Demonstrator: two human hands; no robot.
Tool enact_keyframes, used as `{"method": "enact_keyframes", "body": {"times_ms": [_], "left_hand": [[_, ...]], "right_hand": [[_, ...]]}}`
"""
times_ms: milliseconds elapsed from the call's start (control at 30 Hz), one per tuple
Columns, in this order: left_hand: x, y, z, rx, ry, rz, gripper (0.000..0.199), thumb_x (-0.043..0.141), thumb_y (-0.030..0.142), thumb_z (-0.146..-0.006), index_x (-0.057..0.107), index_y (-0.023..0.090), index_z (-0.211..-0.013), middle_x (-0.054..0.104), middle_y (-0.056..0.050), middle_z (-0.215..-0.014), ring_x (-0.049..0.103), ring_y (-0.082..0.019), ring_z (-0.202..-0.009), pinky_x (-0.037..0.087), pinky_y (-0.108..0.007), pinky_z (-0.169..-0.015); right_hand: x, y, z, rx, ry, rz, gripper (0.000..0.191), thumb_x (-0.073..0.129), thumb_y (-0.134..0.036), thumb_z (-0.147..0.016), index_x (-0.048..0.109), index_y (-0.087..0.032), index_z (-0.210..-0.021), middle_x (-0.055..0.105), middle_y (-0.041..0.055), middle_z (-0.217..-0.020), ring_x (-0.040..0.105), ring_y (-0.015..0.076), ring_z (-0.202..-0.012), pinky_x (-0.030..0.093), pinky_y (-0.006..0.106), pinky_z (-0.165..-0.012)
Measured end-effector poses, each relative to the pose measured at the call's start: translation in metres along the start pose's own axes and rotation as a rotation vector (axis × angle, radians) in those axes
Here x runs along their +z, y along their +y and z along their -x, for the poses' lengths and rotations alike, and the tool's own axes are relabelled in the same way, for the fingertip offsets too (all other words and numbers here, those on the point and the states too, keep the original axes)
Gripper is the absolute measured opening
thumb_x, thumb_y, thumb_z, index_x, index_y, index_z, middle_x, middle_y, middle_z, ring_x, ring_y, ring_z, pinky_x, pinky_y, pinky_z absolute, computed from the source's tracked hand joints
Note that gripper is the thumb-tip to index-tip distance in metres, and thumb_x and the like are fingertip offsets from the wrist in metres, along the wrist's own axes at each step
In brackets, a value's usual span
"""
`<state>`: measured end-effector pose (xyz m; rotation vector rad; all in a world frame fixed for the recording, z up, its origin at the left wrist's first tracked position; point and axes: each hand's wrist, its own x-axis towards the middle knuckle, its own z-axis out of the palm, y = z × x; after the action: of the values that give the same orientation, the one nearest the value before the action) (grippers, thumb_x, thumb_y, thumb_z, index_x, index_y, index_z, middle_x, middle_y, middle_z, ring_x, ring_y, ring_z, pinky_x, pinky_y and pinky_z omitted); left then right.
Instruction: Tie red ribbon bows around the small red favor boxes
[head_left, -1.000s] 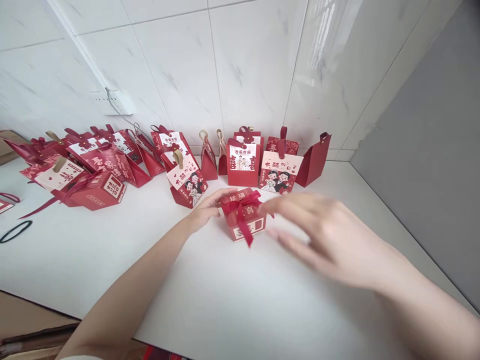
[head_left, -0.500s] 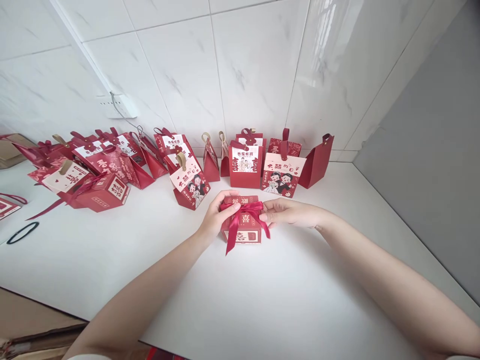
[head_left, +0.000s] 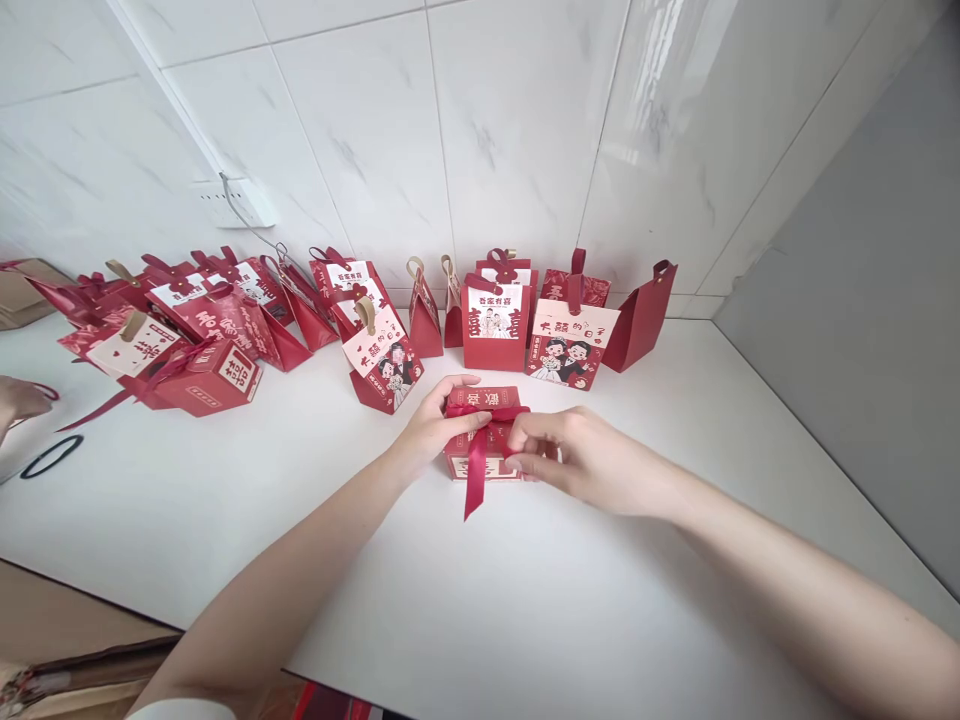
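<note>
A red gift box (head_left: 484, 397) with pale lettering stands on the white table in front of me, tied with a dark red satin ribbon (head_left: 475, 478) whose one tail hangs down the near side. My left hand (head_left: 442, 420) grips the box's left side, its thumb resting on top by the ribbon's knot and its fingers behind. With thumb and fingertips pinched, my right hand (head_left: 577, 455) holds the ribbon's right part over the box's front right corner. The pinched end is mostly hidden by the fingers.
Several finished red boxes, such as a triangular box (head_left: 384, 365) and a handled box (head_left: 495, 340), line the tiled wall. A ribboned box (head_left: 217, 380) lies left near a black ring (head_left: 52, 456). Another person's hand (head_left: 22, 400) shows at the left edge.
My right hand has come forward over the box's front corner, pulling the ribbon's right tail toward me. My left hand stays on the box. Another person's hand has appeared at left.
</note>
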<state>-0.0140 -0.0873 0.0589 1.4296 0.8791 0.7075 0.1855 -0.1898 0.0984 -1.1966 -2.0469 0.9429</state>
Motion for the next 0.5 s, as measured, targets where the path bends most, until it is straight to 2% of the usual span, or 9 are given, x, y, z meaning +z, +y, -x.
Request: {"method": "enact_keyframes", "body": {"times_ms": [100,233,300,433,500], "left_hand": [[0.005,0.002,0.003,-0.014,0.007,0.008,0.056,0.081,0.036,-0.068,0.053,0.025,-0.115,0.065,-0.003,-0.107,0.066,-0.020,-0.096,0.056,-0.032,-0.081],[0.010,0.004,0.006,-0.045,0.002,0.031,0.055,0.081,0.036,-0.068,0.052,0.026,-0.113,0.064,-0.003,-0.107,0.066,-0.022,-0.095,0.057,-0.033,-0.077],[0.011,0.003,0.006,-0.044,-0.003,0.027,0.054,0.081,0.036,-0.068,0.052,0.026,-0.113,0.064,-0.002,-0.107,0.066,-0.022,-0.095,0.058,-0.032,-0.076],[0.007,-0.001,0.004,-0.022,-0.045,0.018,0.055,0.078,0.038,-0.072,0.051,0.027,-0.119,0.061,-0.003,-0.114,0.065,-0.022,-0.097,0.057,-0.035,-0.080],[0.003,-0.001,0.002,0.060,-0.049,-0.042,0.052,0.075,0.039,-0.075,0.054,0.028,-0.121,0.056,-0.005,-0.124,0.062,-0.024,-0.107,0.054,-0.038,-0.088]], "right_hand": [[0.012,-0.011,0.006,-0.127,-0.005,0.299,0.017,0.050,-0.018,-0.097,0.049,-0.019,-0.079,0.057,-0.0025,-0.073,0.041,0.0107,-0.057,0.032,0.024,-0.055],[0.023,-0.012,0.005,-0.266,-0.149,0.713,0.019,0.048,-0.001,-0.087,0.051,-0.017,-0.077,0.056,0.0008,-0.069,0.043,0.0141,-0.057,0.029,0.029,-0.054],[0.026,-0.012,0.005,-0.311,-0.185,0.851,0.024,0.044,0.005,-0.081,0.053,-0.016,-0.076,0.056,0.0020,-0.067,0.044,0.0154,-0.057,0.028,0.030,-0.055],[0.023,-0.016,0.008,-0.346,-0.266,0.879,0.024,0.045,0.006,-0.078,0.052,-0.017,-0.076,0.055,0.0016,-0.065,0.045,0.0158,-0.057,0.029,0.031,-0.055],[0.016,-0.022,0.013,-0.327,-0.289,0.841,0.022,0.047,0.003,-0.081,0.050,-0.018,-0.075,0.053,0.0001,-0.063,0.042,0.0150,-0.055,0.027,0.030,-0.054]]}}
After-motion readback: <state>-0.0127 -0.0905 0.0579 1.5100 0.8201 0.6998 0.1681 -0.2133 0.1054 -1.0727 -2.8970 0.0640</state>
